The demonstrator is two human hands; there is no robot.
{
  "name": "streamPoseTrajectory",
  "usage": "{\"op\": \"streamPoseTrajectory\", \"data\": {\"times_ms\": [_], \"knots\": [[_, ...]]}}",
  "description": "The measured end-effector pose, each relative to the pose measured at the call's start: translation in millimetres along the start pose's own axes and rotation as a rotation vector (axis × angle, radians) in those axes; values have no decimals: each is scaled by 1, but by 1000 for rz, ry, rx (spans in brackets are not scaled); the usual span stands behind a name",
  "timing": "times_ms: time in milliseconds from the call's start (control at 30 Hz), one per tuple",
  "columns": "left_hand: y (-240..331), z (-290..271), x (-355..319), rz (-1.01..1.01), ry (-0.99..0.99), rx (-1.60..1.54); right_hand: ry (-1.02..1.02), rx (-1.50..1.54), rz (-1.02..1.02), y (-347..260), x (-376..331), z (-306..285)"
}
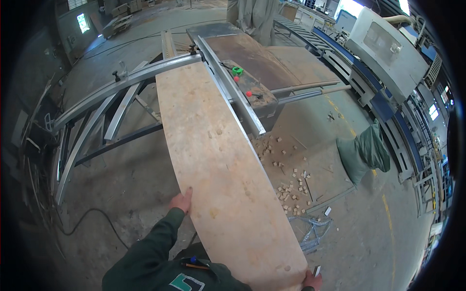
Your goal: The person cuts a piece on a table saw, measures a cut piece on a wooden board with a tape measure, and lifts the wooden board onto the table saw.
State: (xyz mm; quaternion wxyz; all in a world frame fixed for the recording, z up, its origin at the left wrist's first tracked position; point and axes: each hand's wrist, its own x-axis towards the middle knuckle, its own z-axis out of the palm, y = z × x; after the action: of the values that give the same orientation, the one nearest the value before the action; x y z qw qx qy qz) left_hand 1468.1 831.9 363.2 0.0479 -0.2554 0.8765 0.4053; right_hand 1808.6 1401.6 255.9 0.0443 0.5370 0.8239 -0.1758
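Note:
A long plywood panel (221, 160) with brown knots lies lengthwise in front of me. Its far end meets the metal fence (141, 72) of a sliding table saw. My left hand (181, 201) is closed on the panel's left edge, the thumb on the upper face and the other fingers out of sight beneath. At the near right corner, my right hand (312, 280) is closed round the edge, partly cut off by the frame. A small pale, dark-edged piece (317, 270) shows by its fingers; whether it is held I cannot tell.
The saw's brown table (257, 58) carries a green tape roll (237, 71) and two red knobs. Wood offcuts (291, 194) litter the floor at right, near a green sack (361, 153). A large white machine (383, 53) stands far right. A cable (97, 211) curls at left.

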Motion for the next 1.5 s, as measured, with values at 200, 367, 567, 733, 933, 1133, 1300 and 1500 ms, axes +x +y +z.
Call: {"op": "streamPoseTrajectory", "data": {"times_ms": [200,367,567,733,933,1133,1300,1500], "knots": [[-13,12,0,70,-27,-152,306,82,-66,16,16,-4],[-38,10,-49,146,-42,-116,258,97,-80,25,22,-26],[-115,-22,-123,221,-403,-39,505,102,-156,1,-43,-34],[-204,-80,-174,272,-579,735,393,224,-166,-68,-150,-27],[-206,-245,-141,484,-736,3,315,163,-440,-207,-217,-17],[-119,-533,-237,1187,-404,-974,164,332,-1195,-428,-269,0],[-186,-605,-184,1078,-160,-839,166,105,-1143,-545,-412,-29],[-275,-654,-163,841,132,-562,211,-532,-1179,-629,-411,-30]]}}
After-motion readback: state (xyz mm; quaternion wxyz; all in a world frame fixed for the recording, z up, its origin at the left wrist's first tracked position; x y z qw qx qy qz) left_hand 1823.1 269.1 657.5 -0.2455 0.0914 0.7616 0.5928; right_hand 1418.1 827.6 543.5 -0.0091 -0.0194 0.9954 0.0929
